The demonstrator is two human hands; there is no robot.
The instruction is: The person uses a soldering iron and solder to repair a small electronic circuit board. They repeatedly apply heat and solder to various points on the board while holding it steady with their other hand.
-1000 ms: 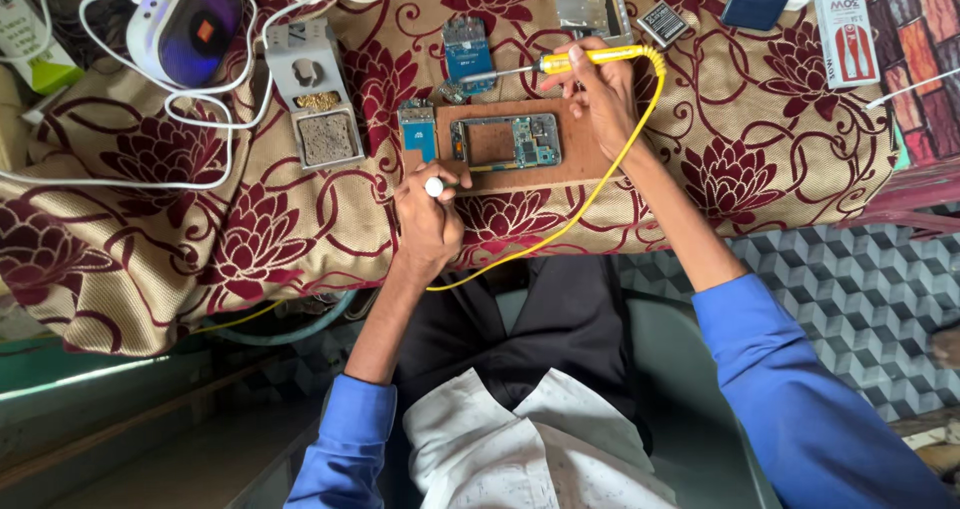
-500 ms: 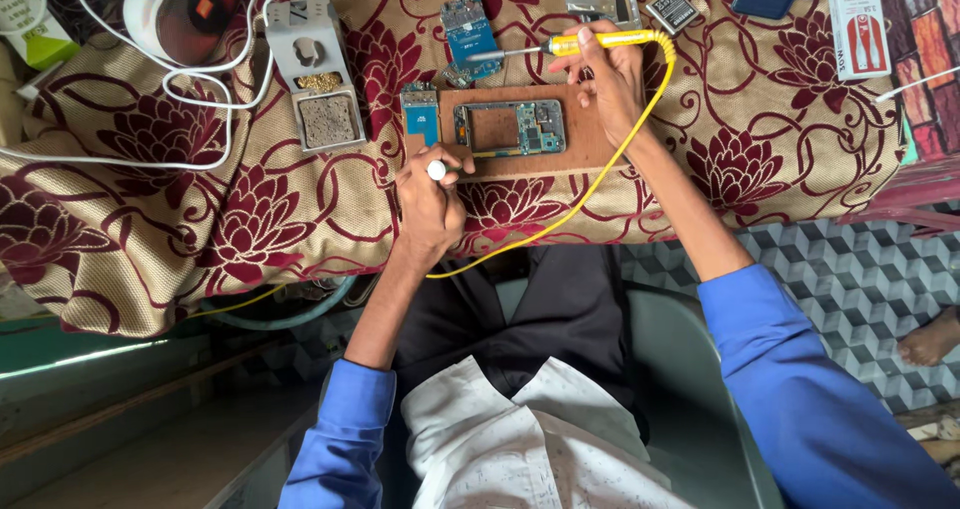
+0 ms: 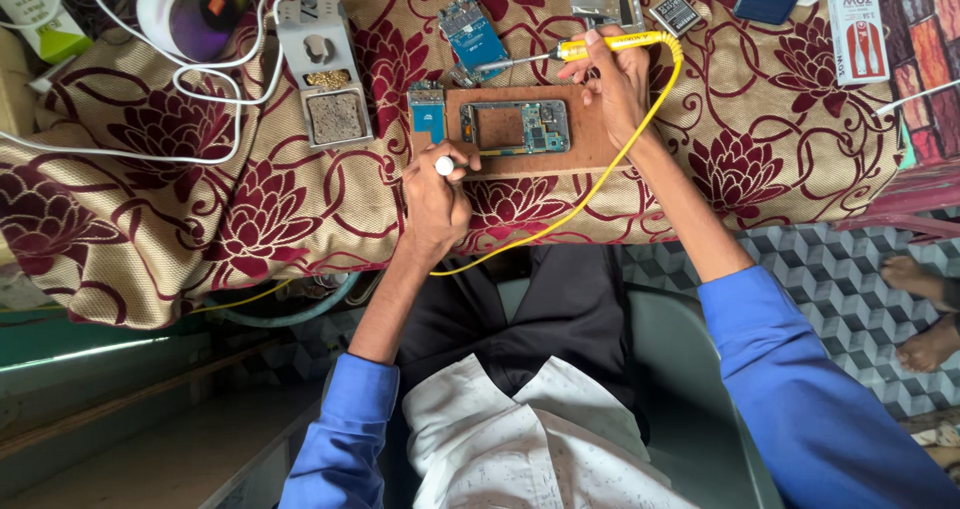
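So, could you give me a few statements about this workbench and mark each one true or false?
1. The right hand holds a yellow soldering iron. True.
2. The phone frame lies on a wooden board. True.
3. The iron's tip rests on the phone frame. False: it points left toward the blue circuit board above the wooden board.
4. The left hand lies flat and empty on the cloth. False: it grips a small tool with a white end by the board's near edge.
5. The iron's cord is white. False: the cord is yellow, curving down off the table.
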